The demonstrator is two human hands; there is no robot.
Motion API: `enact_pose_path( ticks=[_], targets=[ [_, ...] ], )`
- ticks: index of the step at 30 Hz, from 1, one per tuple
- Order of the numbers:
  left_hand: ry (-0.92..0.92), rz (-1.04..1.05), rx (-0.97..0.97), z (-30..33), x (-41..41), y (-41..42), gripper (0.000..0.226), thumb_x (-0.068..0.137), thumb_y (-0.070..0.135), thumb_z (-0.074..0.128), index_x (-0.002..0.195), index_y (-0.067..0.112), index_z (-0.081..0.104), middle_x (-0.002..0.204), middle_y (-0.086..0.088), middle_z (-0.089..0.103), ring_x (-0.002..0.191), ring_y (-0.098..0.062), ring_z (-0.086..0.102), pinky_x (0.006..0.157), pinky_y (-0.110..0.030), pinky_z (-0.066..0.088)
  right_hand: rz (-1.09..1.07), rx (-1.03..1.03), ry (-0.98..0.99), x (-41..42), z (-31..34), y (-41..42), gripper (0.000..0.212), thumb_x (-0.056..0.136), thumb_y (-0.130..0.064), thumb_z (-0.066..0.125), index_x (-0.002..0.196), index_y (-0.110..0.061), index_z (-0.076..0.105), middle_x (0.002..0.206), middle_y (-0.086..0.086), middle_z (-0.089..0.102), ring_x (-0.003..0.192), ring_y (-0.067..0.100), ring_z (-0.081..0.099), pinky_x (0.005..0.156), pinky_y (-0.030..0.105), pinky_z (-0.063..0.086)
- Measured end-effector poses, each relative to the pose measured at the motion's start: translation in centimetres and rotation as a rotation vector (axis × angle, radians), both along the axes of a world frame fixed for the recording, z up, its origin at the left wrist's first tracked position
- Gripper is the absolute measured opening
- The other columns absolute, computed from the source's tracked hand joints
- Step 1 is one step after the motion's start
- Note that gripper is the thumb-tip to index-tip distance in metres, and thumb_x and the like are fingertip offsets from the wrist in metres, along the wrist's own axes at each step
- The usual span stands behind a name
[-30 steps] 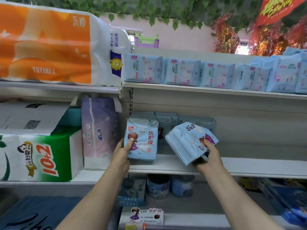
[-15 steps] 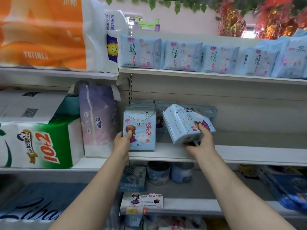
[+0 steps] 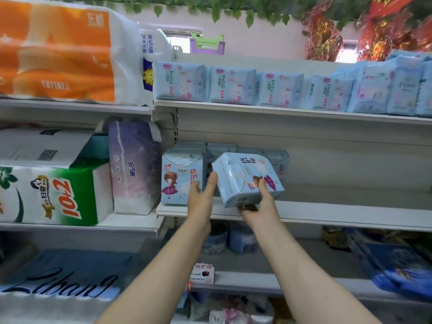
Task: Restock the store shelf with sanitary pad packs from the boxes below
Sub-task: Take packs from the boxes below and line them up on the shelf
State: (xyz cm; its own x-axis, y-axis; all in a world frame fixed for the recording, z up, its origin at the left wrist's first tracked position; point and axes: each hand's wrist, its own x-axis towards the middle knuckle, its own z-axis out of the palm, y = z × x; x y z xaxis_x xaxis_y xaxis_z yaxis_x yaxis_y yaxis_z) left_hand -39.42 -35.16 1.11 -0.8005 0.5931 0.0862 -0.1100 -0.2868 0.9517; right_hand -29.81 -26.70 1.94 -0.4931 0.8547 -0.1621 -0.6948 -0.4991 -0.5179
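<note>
Head view: a tilted sanitary pad pack [image 3: 245, 178] is held over the front edge of the middle shelf [image 3: 339, 215], gripped from below by the right hand [image 3: 259, 202] with the thumb on its printed face. Left hand [image 3: 202, 197], fingers extended and relaxed, touches the pack's left edge in front of an upright pack [image 3: 181, 177] standing on that shelf. Behind stand further packs [image 3: 277, 160]; the upper shelf [image 3: 280, 112] carries a row of light-blue packs [image 3: 230, 85].

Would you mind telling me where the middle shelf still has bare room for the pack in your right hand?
The middle shelf is bare from the tilted pack in the right hand rightward. It is crowded leftward: the upright pack, touched by the left hand, stands against the purple tissue pack.
</note>
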Motion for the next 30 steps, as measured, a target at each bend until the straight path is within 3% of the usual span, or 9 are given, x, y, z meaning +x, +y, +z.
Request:
enact_pose_path(
  ticks=[2, 6, 9, 14, 17, 20, 23, 25, 30],
  targets=[
    [-0.063, -0.112, 0.040, 0.4, 2.8, 0.6, 0.105, 0.060, 0.080, 0.073, 0.144, 0.024, 0.046, 0.142, 0.004, 0.057, 0.128, -0.018, 0.056, 0.111, -0.044, 0.042, 0.012, 0.030, -0.015, 0.5, -0.5, -0.4, 0.030, 0.087, -0.034, 0.075, 0.112, -0.019, 0.072, 0.112, 0.010, 0.075, 0.106, 0.029, 0.069, 0.092, 0.047, 0.056],
    [-0.072, -0.103, 0.114, 0.6, 6.3, 2.3, 0.057, 0.073, 0.042, 0.086, 0.123, 0.025, 0.062, 0.110, 0.003, 0.075, 0.102, -0.017, 0.071, 0.096, -0.046, 0.055, 0.089, 0.053, -0.005, 2.1, -1.4, -0.5, 0.037, 0.086, -0.035, 0.077, 0.116, -0.016, 0.070, 0.113, 0.013, 0.074, 0.106, 0.032, 0.070, 0.095, 0.049, 0.054],
    [-0.102, -0.074, 0.129, 0.1, 7.4, 3.1, 0.051, 0.075, 0.023, 0.087, 0.120, 0.020, 0.064, 0.107, -0.002, 0.075, 0.098, -0.022, 0.073, 0.091, -0.048, 0.058, 0.120, 0.044, -0.030, 3.8, -1.7, 0.2, 0.045, 0.081, -0.031, 0.083, 0.118, -0.012, 0.068, 0.108, 0.017, 0.075, 0.105, 0.037, 0.070, 0.098, 0.056, 0.052],
    [-0.155, -0.083, 0.126, -0.7, 8.9, 3.8, 0.051, 0.077, 0.023, 0.085, 0.124, 0.021, 0.064, 0.109, -0.004, 0.075, 0.101, -0.024, 0.071, 0.092, -0.047, 0.058, 0.143, 0.064, -0.167, 7.2, -2.0, 1.9, 0.050, 0.080, -0.036, 0.082, 0.121, -0.014, 0.062, 0.114, 0.018, 0.071, 0.106, 0.035, 0.067, 0.096, 0.058, 0.052],
    [-0.135, -0.100, 0.093, -0.3, 9.4, 3.6, 0.038, 0.082, 0.023, 0.080, 0.118, 0.021, 0.068, 0.101, -0.003, 0.076, 0.089, -0.019, 0.071, 0.072, -0.034, 0.060, 0.103, 0.054, -0.222, 9.7, -1.5, 3.5, 0.054, 0.079, -0.038, 0.082, 0.122, -0.013, 0.061, 0.112, 0.017, 0.069, 0.101, 0.032, 0.068, 0.081, 0.051, 0.059],
    [-0.116, -0.126, 0.043, 0.4, 9.6, 3.2, 0.026, 0.085, 0.023, 0.077, 0.109, 0.023, 0.069, 0.088, 0.002, 0.074, 0.078, -0.013, 0.067, 0.059, -0.027, 0.057, 0.083, 0.057, -0.265, 12.8, -0.9, 5.2, 0.052, 0.083, -0.046, 0.076, 0.119, -0.011, 0.063, 0.113, 0.018, 0.068, 0.097, 0.030, 0.067, 0.080, 0.047, 0.059],
    [-0.083, -0.165, -0.006, 1.0, 9.9, 3.4, 0.025, 0.083, 0.022, 0.076, 0.107, 0.024, 0.071, 0.090, -0.001, 0.075, 0.079, -0.016, 0.066, 0.071, -0.033, 0.057, 0.043, 0.042, -0.328, 15.2, -1.3, 7.1, 0.059, 0.083, -0.055, 0.073, 0.121, -0.015, 0.053, 0.112, 0.013, 0.060, 0.105, 0.028, 0.062, 0.096, 0.048, 0.053],
    [-0.070, -0.192, -0.035, 1.4, 10.4, 3.6, 0.024, 0.081, 0.020, 0.076, 0.105, 0.023, 0.073, 0.084, 0.001, 0.076, 0.073, -0.014, 0.066, 0.067, -0.029, 0.054, 0.075, 0.063, -0.348, 16.5, -1.6, 8.3, 0.068, 0.081, -0.059, 0.073, 0.126, -0.012, 0.054, 0.117, 0.013, 0.060, 0.111, 0.028, 0.062, 0.100, 0.050, 0.052],
    [0.004, -0.285, -0.122, 1.4, 11.5, 4.5, 0.053, 0.069, 0.026, 0.084, 0.119, 0.027, 0.069, 0.098, -0.002, 0.078, 0.089, -0.018, 0.070, 0.071, -0.029, 0.050, 0.442, 0.206, -0.375, 19.3, -2.4, 9.6, 0.062, 0.088, -0.057, 0.061, 0.131, -0.013, 0.065, 0.124, 0.016, 0.069, 0.115, 0.032, 0.064, 0.105, 0.048, 0.046]
  ],
)
